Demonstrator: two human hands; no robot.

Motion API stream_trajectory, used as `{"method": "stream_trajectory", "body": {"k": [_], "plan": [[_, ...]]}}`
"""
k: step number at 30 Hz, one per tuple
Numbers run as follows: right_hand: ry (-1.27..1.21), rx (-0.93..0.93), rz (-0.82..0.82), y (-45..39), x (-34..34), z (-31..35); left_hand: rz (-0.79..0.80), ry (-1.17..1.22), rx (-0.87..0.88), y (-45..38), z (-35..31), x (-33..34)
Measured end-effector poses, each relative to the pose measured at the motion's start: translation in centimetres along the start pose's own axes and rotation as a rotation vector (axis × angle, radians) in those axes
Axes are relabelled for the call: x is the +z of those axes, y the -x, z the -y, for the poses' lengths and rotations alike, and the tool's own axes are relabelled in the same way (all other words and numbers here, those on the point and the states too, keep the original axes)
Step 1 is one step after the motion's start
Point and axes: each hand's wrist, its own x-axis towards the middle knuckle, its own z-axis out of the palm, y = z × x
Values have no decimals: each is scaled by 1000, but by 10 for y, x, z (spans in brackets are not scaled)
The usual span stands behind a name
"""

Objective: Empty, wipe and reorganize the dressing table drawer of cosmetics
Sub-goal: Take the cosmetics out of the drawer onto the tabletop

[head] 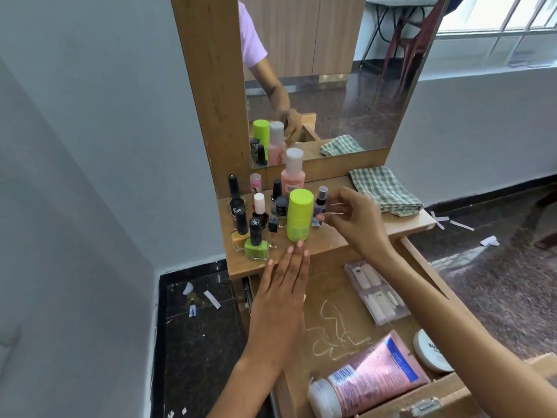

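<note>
On the shelf below the mirror, at its left end, your cosmetics stand bunched: black-capped polish bottles, a green polish whose cap bears a small round mark too blurred to read, a lime bottle and behind it a pink bottle with a label you cannot make out. Your left hand lies flat and open, fingers straight and together, its tips at the shelf edge just below the lime bottle, gripping nothing. Your right hand hovers right of that bottle with fingers loosely curled; whether it pinches something or touches the small spray bottle beside it cannot be told. Farther right a checked cloth rests on the shelf. Below, the open drawer still holds a clear nail case, a pink tube with blue-and-white print too small to read, and a white jar lettered "NA…", the rest cut off.
</note>
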Motion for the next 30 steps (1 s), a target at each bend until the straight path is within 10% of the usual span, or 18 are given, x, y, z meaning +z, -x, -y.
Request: {"method": "stream_trajectory", "body": {"k": [16, 30], "plan": [[128, -78, -9, 47, -51, 5, 33, -34, 45, 2, 3, -8], [756, -118, 1201, 116, -44, -19, 148, -13, 84, -3, 6, -24]]}}
